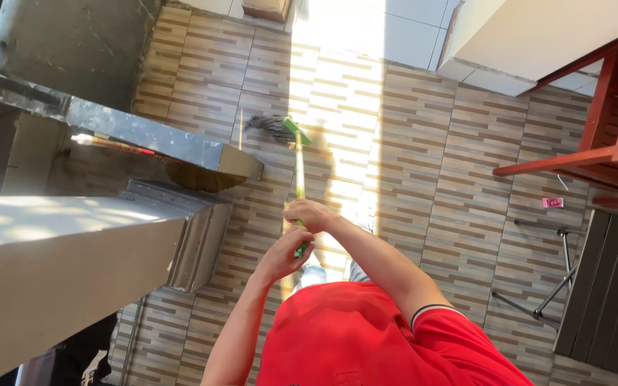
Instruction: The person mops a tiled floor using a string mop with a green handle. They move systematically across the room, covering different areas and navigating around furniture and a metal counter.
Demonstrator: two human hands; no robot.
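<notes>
Both my hands are on the green plastic-handled broom right now, one stacked above the other on the stick. My right hand is the farther one up the handle, fingers curled tight around it, and my left hand is wrapped around the near end, closer to my red shirt. Spreading the grip like that gives leverage: one hand steers, the other pushes.

The broom's dark grey bristle head sits flat on the striped beige and brown tiled floor, out ahead of me, right at the edge of a bright strip of sunlight. The handle runs almost straight from the bristles back to my hands, so the head is angled low to the tiles.

To the left there's a grey concrete desk with a metal edge, and a second broom with a straw-coloured head lying under it, just beside my bristles but not touching. Over on the right stands a red wooden chair, a small pink scrap on the floor near it, and a black folding metal stand well apart from where I'm working.
</notes>
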